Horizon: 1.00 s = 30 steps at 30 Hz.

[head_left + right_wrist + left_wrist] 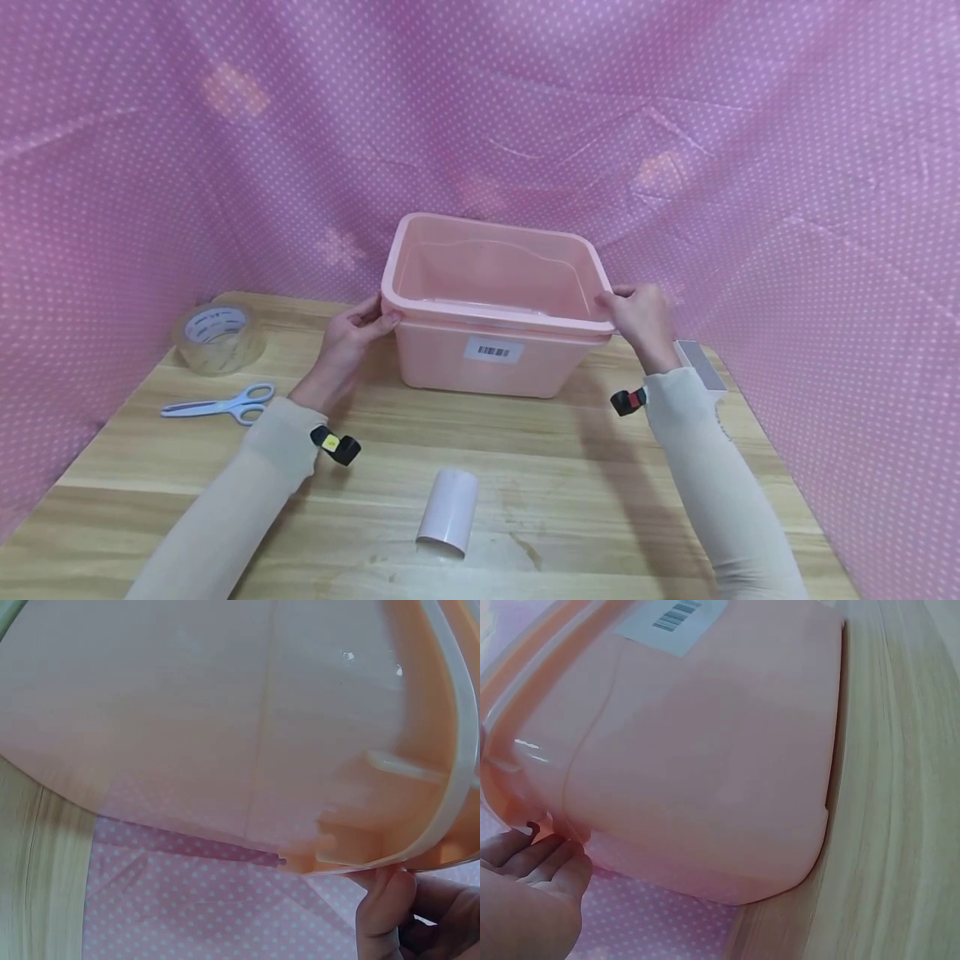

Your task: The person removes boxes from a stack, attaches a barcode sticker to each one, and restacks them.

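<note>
A pink plastic storage bin point(495, 362) with a white barcode label point(493, 350) stands upright near the back of the table. Just below its top rim runs a second ledge. My left hand point(354, 337) grips the rim at the near left corner, thumb in front and fingers underneath; the left wrist view shows those fingers point(551, 862) curled under the edge. At the right end, my right hand point(641, 321) holds the rim, its thumb over the top edge. In the right wrist view, that hand point(420, 915) pinches the rim from outside. The inside shows no contents.
On the left lie a roll of clear tape point(220, 337) and light blue scissors point(221, 407). A pale, glossy half-tube point(448, 512) lies at the front middle of the table. Behind my right forearm sits a grey and white box point(701, 367). Pink dotted cloth point(480, 108) surrounds the table.
</note>
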Motion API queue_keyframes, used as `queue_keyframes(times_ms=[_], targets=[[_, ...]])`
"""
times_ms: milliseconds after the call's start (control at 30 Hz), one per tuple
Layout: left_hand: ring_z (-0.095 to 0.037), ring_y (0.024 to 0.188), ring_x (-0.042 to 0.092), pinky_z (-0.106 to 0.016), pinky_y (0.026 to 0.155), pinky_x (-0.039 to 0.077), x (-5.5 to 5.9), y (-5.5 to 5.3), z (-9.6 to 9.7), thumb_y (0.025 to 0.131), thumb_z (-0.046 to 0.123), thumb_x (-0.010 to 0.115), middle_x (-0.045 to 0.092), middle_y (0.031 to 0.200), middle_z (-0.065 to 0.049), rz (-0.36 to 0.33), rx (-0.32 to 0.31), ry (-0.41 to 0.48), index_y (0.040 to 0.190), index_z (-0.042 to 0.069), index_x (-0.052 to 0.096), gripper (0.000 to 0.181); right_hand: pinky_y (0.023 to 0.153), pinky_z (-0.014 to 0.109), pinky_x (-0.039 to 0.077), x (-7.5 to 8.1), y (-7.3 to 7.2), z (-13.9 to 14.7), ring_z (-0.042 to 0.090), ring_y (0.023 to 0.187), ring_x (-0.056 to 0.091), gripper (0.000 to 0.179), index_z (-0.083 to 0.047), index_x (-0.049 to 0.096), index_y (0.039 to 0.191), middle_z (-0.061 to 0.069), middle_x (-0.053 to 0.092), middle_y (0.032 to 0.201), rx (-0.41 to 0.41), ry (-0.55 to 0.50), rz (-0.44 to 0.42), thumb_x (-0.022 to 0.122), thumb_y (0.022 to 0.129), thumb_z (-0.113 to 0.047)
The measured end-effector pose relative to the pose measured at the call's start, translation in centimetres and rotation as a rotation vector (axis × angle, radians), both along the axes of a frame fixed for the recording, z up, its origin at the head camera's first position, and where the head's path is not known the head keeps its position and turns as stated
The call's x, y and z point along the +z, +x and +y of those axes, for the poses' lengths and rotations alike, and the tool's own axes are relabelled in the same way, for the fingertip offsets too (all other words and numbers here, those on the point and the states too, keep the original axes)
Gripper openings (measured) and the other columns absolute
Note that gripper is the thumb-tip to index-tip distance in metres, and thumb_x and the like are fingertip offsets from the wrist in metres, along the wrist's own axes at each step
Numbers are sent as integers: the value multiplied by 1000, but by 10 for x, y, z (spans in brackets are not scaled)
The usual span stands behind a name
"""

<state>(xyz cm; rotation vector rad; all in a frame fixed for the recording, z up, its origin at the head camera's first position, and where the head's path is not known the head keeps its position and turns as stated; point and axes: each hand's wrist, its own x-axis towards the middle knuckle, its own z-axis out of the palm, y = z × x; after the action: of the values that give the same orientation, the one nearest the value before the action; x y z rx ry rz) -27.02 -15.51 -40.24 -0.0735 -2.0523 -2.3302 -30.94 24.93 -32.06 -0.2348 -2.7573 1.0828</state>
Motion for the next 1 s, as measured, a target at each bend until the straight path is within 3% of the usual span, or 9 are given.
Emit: queue_keyframes(times_ms=[167,367,467,567,667,733,833,1000], targets=[[-13,142,50,-31,124,34,1,-1,1,104,18,57,41,158,-13,4,6,73,150,-1,40,53,96,45,54,-3,1,0,30,123,65,42,-9,75,119,14,72,126,-10,31,21,66,88,-35],[-6,120,61,-29,114,43,-3,1,-1,107,32,42,64,141,-2,85,-38,184,142,2,53,47,103,51,51,-3,1,-2,31,130,60,41,-13,75,121,13,72,127,5,44,38,64,91,-38],[-4,119,62,-30,115,43,-2,2,0,106,43,45,66,138,-1,93,-31,174,141,4,55,52,103,51,51,-5,0,-3,31,127,62,40,-12,76,119,13,73,123,15,54,68,64,92,-38],[-1,117,64,-32,117,43,0,3,1,105,39,52,63,142,-4,66,-9,165,137,10,59,44,104,51,51,-7,1,-2,32,125,64,39,-12,76,118,14,74,120,26,70,87,63,93,-38],[0,111,66,-30,114,46,3,4,2,105,31,52,71,130,3,48,3,188,119,23,69,23,104,50,51,-8,2,-3,31,124,65,38,-11,77,117,14,75,119,29,77,95,63,93,-37],[-1,106,67,-27,107,49,4,3,3,106,27,50,75,114,11,52,8,207,104,28,72,22,102,50,52,-9,2,-3,31,121,66,38,-11,77,117,14,75,118,28,71,97,63,93,-37],[-3,100,67,-24,98,51,6,2,4,106,24,48,73,97,14,67,10,231,94,29,74,28,99,49,53,-9,2,-3,31,119,67,38,-10,77,117,14,75,118,28,60,100,64,93,-36],[-3,96,68,-24,96,53,6,-1,4,105,22,50,74,93,14,68,23,258,90,29,75,30,98,48,53,-12,2,-4,31,119,67,38,-11,77,117,13,75,118,17,57,102,64,93,-38]])
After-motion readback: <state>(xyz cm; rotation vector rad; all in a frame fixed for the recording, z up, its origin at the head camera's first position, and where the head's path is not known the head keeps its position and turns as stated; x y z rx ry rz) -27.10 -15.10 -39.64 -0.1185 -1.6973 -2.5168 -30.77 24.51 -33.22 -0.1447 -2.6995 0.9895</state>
